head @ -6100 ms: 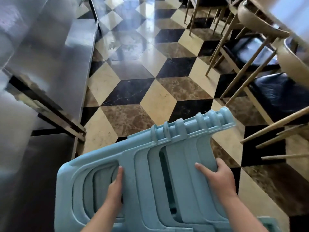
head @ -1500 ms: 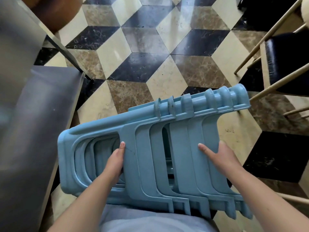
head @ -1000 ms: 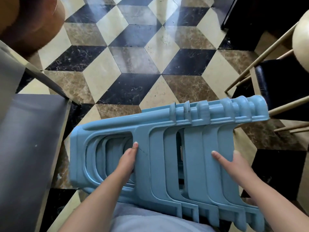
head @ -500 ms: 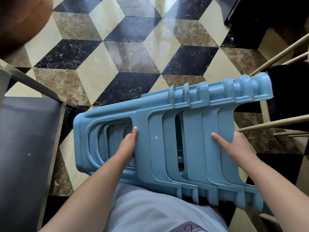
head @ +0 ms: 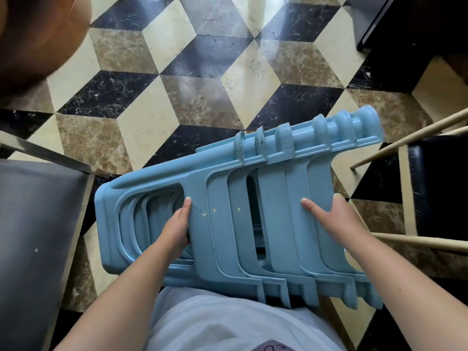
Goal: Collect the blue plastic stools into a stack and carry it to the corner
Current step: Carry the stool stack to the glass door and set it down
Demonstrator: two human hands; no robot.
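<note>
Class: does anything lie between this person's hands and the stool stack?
No. Both hands already grip the stack: the left hand through its side opening, the right hand on a leg. The corner isn't visible.

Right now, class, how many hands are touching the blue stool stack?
2: the left hand grips inside the stack's left opening; the right hand holds its right legs. Undersides are hidden.

no text, label or number can be read anywhere
</note>
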